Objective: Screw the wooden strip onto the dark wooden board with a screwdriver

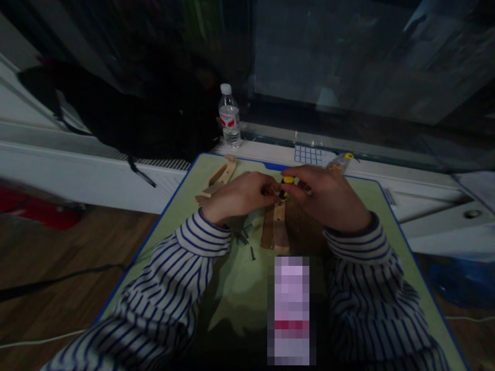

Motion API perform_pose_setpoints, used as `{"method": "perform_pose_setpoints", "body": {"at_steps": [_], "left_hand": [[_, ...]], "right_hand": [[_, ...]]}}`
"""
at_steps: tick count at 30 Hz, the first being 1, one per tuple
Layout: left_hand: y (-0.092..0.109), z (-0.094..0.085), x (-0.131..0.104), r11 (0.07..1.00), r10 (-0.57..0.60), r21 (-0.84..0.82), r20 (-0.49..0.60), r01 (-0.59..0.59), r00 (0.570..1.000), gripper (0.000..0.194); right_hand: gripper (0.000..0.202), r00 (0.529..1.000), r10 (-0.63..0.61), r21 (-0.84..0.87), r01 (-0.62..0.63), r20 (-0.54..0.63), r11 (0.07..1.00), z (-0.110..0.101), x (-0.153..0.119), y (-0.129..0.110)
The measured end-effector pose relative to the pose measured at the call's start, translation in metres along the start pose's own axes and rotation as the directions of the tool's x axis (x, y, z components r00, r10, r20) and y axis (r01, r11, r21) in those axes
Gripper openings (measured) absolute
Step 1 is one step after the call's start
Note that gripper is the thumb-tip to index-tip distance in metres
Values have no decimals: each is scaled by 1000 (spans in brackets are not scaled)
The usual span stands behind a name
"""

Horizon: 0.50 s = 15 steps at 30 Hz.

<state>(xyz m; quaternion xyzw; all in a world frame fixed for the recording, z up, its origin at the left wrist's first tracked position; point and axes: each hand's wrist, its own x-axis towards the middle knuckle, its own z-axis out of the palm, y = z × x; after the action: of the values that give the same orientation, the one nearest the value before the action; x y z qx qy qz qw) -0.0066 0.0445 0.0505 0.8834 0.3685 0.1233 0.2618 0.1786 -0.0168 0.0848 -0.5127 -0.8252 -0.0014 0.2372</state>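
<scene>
So I'm at the fiddly bit. My right hand [325, 196] has a small yellow-and-black tool [288, 180] pinched between thumb and fingers, looks like a stubby driver but it's blurry. My left hand [247, 190] is curled right up next to it, fingertips drawn together. Honestly can't tell if they've got a screw in them or are just steadying things.

The work itself, a pale wood strip [279, 232] with holes in it, sits just below and between my hands on the green table [371, 201], with a darker brown board [305, 232] tucked under my right. A few loose screws [252, 253] are scattered on the near side of my left hand, and some spare wood pieces [224, 175] lie beyond it.

My read: I'm getting the tool seated at the far end of the strip. Next move wants the driver kept upright, left fingers steady, and the strip pinned so it doesn't skate around.
</scene>
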Motion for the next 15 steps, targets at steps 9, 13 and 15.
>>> {"method": "perform_pose_setpoints", "body": {"at_steps": [9, 13, 15], "left_hand": [[-7, 0, -7, 992, -93, 96, 122, 82, 988, 69], [0, 4, -7, 991, -90, 117, 152, 72, 984, 83], [0, 5, -6, 989, -97, 124, 156, 78, 983, 86]], "right_hand": [[28, 1000, -14, 19, 14, -14, 1000, 1, -1, 5], [29, 999, -23, 29, 24, -36, 999, 2, -1, 6], [29, 999, -25, 36, 26, -36, 999, 3, -2, 6]]}}
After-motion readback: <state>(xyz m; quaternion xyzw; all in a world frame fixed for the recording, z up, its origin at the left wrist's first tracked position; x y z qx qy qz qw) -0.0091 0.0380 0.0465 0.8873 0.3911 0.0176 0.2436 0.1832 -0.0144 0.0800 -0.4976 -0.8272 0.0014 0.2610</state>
